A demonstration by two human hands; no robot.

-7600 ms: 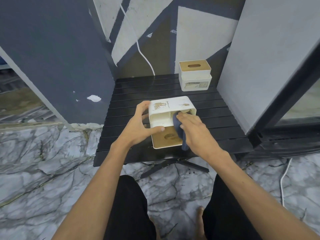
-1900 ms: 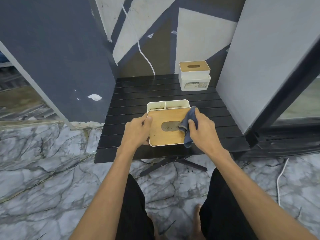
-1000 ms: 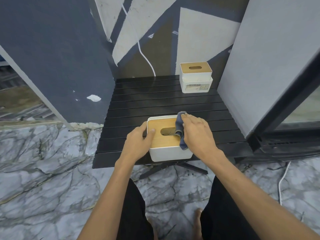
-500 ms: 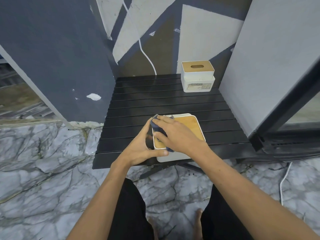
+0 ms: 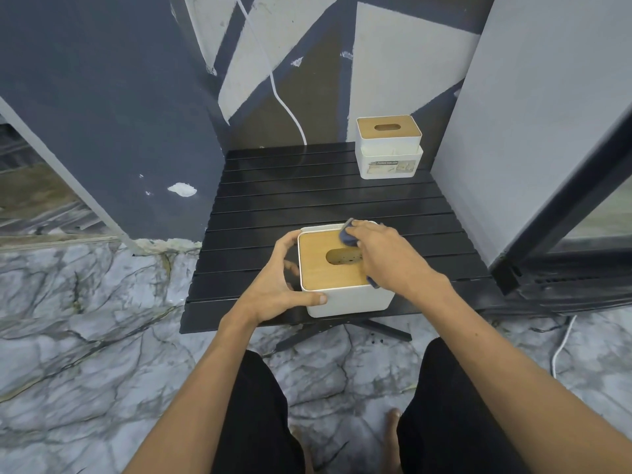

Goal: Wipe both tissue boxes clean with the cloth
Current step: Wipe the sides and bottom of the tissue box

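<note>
Cloth (image 5: 348, 235) mostly hidden under right hand (image 5: 386, 258), pressed on near tissue box (image 5: 345, 299) lid at table (image 5: 307, 200) front edge. Left hand (image 5: 277, 289) grips box's side. Second tissue box (image 5: 388, 148) at far right corner.

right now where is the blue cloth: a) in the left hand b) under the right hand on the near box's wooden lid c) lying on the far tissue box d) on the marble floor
b: the blue cloth sits under the right hand on the wooden lid of the near tissue box, which the left hand steadies.
</note>
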